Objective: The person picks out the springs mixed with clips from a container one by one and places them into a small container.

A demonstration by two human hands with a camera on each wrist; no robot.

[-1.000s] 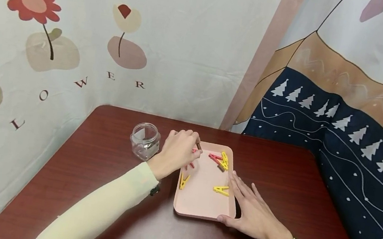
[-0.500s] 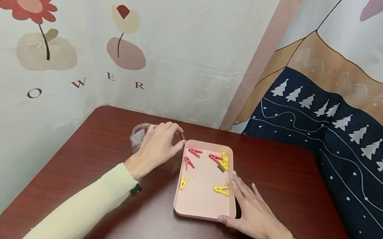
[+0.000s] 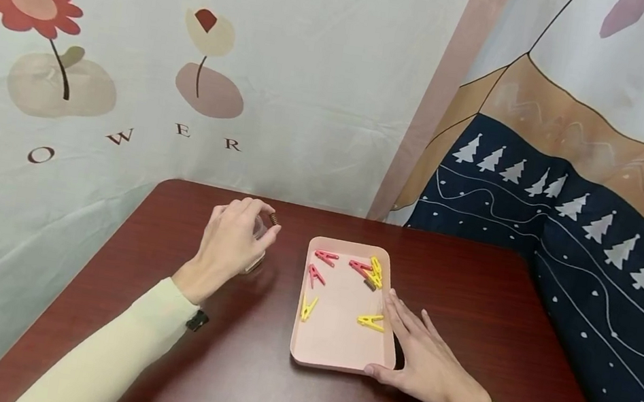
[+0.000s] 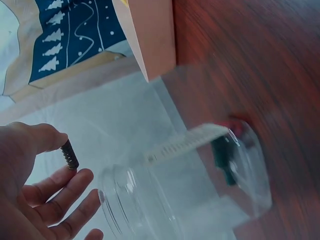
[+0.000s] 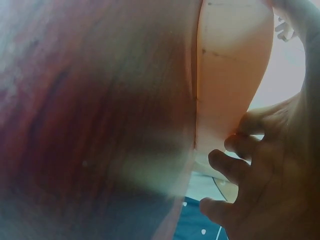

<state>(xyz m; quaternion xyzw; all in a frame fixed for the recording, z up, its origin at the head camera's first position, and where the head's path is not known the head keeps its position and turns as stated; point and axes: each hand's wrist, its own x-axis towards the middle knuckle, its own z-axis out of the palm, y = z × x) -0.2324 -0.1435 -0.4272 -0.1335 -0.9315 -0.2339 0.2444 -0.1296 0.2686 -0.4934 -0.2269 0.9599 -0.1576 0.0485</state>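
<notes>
My left hand (image 3: 233, 236) pinches a small dark spring (image 4: 70, 155) between thumb and index finger, the other fingers loosely bent. It is over the clear jar (image 4: 185, 200), which it largely covers in the head view. Through the jar's wall, a green piece (image 4: 223, 157) and something red show at the bottom. The jar's open mouth faces the hand. With straight, spread fingers, my right hand (image 3: 429, 360) rests along the right side of the pink tray (image 3: 332, 347), thumb at its near corner. In the tray lie red clothespins (image 3: 316, 275), yellow clothespins (image 3: 370, 322) and another small dark piece (image 3: 369, 285).
The reddish-brown table (image 3: 247, 383) runs back to a pale wall cloth (image 3: 325, 91) with flower prints. A navy cloth (image 3: 536, 258) with white trees hangs along the right edge.
My left hand has moved left from above the tray to the jar, carrying the spring; the red clothespins it covered now show. The right hand stays at the tray's side.
</notes>
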